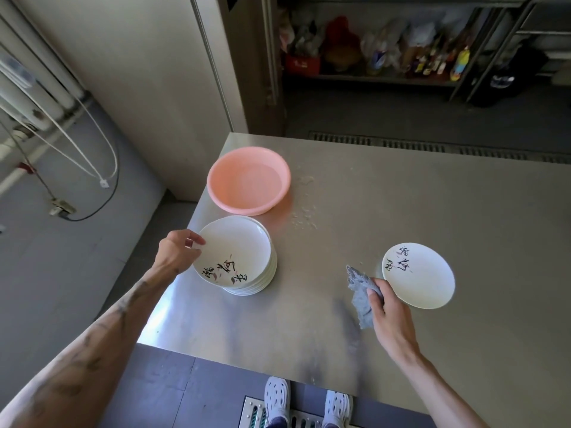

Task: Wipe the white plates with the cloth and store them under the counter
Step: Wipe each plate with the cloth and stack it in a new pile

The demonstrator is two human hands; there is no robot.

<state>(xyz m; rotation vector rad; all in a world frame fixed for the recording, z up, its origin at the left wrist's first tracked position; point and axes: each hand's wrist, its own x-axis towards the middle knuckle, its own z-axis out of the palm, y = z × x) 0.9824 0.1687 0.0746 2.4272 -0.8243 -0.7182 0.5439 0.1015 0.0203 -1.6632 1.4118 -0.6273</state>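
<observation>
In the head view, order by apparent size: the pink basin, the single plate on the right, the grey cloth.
1. pink basin and single plate: nearly alike; the basin sits farther away, so unranked.
2. grey cloth, bunched in the right hand.

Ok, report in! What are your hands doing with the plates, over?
Left hand pinches rim of top plate on the stack. Right hand grips cloth, beside lone plate on counter. Pink basin behind stack, not blocking.

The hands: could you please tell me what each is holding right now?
Left hand: grips the top plate at its rim.
Right hand: holds the grey cloth.
</observation>
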